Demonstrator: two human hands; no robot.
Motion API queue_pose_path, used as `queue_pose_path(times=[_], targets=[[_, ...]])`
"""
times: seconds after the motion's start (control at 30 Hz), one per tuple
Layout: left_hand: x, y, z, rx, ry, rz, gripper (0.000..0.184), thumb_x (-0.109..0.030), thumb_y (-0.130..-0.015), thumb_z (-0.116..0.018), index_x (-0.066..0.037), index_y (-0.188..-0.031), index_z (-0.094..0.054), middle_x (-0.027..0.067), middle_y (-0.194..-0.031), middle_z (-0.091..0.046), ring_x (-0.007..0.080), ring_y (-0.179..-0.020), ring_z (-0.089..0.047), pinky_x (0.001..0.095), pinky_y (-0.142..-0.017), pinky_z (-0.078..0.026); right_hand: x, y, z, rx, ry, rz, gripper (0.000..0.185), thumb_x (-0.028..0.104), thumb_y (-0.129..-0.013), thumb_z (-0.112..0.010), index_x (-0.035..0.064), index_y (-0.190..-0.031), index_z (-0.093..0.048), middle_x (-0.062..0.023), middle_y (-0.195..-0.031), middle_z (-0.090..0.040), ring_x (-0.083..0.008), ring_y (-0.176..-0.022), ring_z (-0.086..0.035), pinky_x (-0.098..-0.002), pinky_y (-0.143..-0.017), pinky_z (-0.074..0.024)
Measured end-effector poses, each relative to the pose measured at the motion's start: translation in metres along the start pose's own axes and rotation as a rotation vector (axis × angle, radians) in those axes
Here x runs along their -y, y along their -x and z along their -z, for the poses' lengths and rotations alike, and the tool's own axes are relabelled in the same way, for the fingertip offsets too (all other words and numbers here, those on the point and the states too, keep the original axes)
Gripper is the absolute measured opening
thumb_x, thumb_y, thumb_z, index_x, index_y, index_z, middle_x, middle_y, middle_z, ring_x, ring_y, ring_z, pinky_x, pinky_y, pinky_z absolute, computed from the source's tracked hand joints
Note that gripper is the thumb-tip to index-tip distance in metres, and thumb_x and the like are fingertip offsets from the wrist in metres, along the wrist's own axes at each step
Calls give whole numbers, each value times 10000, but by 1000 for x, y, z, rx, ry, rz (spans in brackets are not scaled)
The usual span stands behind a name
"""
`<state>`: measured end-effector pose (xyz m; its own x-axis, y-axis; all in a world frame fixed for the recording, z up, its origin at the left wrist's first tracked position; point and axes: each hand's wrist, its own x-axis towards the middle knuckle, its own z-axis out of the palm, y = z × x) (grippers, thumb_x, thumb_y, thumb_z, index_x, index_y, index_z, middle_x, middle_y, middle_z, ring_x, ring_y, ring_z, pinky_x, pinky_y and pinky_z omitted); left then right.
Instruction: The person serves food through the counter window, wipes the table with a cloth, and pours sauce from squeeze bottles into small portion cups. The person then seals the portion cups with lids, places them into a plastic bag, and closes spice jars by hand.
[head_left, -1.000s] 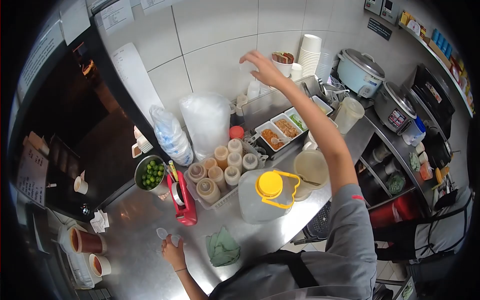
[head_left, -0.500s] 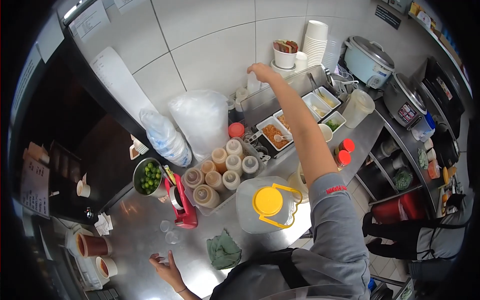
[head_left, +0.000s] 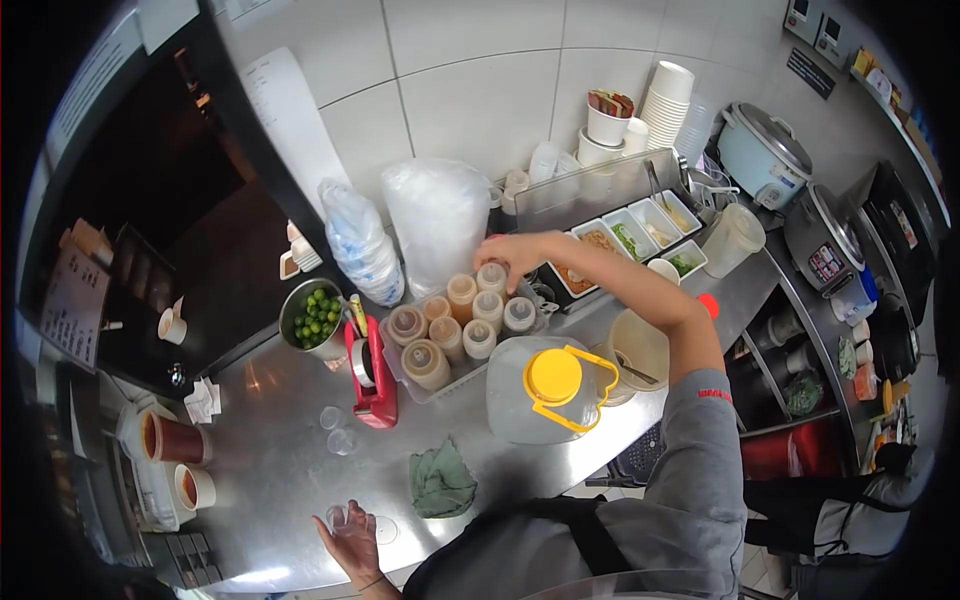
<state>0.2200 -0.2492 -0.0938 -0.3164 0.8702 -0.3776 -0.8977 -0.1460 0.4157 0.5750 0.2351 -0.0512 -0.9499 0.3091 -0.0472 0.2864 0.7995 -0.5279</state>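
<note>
My left hand [head_left: 352, 545] is palm up near the counter's front edge, with a small clear cup [head_left: 337, 518] between thumb and fingers. A clear round lid [head_left: 385, 530] lies beside it. Two more small clear cups [head_left: 341, 441] rest on the counter near the red tape dispenser [head_left: 376, 400]. At the back of the bottle basket [head_left: 436, 393], my right hand [head_left: 508, 264] has its fingers curled round the top of a squeeze bottle [head_left: 490, 279]; its fingertips are partly hidden. Several other squeeze bottles [head_left: 425, 364] stand upright in the basket.
A large yellow-capped jug [head_left: 520, 405] stands right of the basket, a green cloth [head_left: 442, 480] in front. A pot of limes [head_left: 316, 318] is at the left, topping trays [head_left: 627, 235] behind. Rice cookers [head_left: 765, 155] and another person's clothing [head_left: 850, 515] are at the right.
My right hand has come down from above the steel topping station's lid to the squeeze bottles. My left hand has moved away from the two cups, toward the front edge; a clear lid now shows beside it.
</note>
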Motion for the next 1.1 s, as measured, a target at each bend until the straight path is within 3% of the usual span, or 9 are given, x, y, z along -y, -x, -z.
queue_pose_path(times=[0.27,0.33,0.4,0.57,0.7,0.77,0.83,0.97,1.1], targets=[[-10,6,24,-40,-11,-41,204,-327,-925,-550,-134,-980,-588,144,-1035,-620,236,-888,-610,385,-813,-486,40,24,8,-260,167,-32,611,219,-529,-831,80,-1077,-599,-108,-1051,-620,-276,-978,-592,-368,-874,-463],[-17,4,26,-59,-7,-27,170,-303,-917,-570,-153,-998,-572,140,-1029,-623,232,-884,-610,377,-814,-487,75,39,33,-338,-173,-188,636,208,-551,-829,76,-1121,-580,-56,-1061,-617,-193,-1004,-582,-346,-899,-449],[-27,1,31,-20,-34,-3,170,-303,-908,-588,-169,-1008,-558,129,-1029,-625,224,-877,-611,363,-810,-490,154,47,68,-418,-3,-318,584,139,-594,-788,77,-1131,-566,-50,-1069,-603,-181,-1031,-564,-334,-948,-424],[-60,-5,37,97,-85,58,181,-315,-900,-600,-182,-1013,-552,113,-1042,-623,210,-876,-610,344,-806,-491,239,49,97,-955,-222,22,546,197,-755,-681,42,-1246,-499,-109,-1212,-553,-234,-1122,-541,-380,-1021,-375],[-90,9,45,126,-140,118,241,-330,-908,-585,-160,-1071,-533,115,-1025,-615,212,-874,-604,348,-815,-492,342,-6,79,-1223,-339,290,735,228,-787,-646,40,-1393,-275,-146,-1166,-571,-291,-1112,-551,-417,-950,-455],[-96,13,46,170,-195,186,259,-338,-914,-571,-151,-1088,-525,118,-1020,-611,214,-869,-601,352,-818,-492,371,-31,52,-1243,-343,280,830,268,-774,-665,41,-1421,-198,-150,-1245,-497,-268,-1111,-543,-412,-918,-479],[-102,19,57,106,-173,208,291,-354,-929,-537,-135,-1117,-501,128,-1010,-597,221,-856,-589,362,-809,-495,395,-61,19,-1470,103,257,882,323,-737,-707,50,-1420,-222,-126,-1412,-263,-243,-1249,-376,-369,-988,-400],[-115,28,79,191,-173,325,293,-361,-937,-516,-131,-1117,-489,132,-1002,-589,223,-847,-581,371,-785,-500,419,-112,-62,-1204,-548,271,893,155,-737,-685,85,-1436,-135,-108,-1318,-331,-192,-1137,-461,-339,-977,-400],[-139,34,102,191,-230,415,271,-349,-937,-516,-131,-1097,-500,128,-983,-594,220,-833,-586,372,-775,-504,424,-136,-105,-1251,-435,187,848,104,-747,-628,133,-1435,-133,-103,-1201,-437,-165,-1000,-545,-330,-913,-436]])
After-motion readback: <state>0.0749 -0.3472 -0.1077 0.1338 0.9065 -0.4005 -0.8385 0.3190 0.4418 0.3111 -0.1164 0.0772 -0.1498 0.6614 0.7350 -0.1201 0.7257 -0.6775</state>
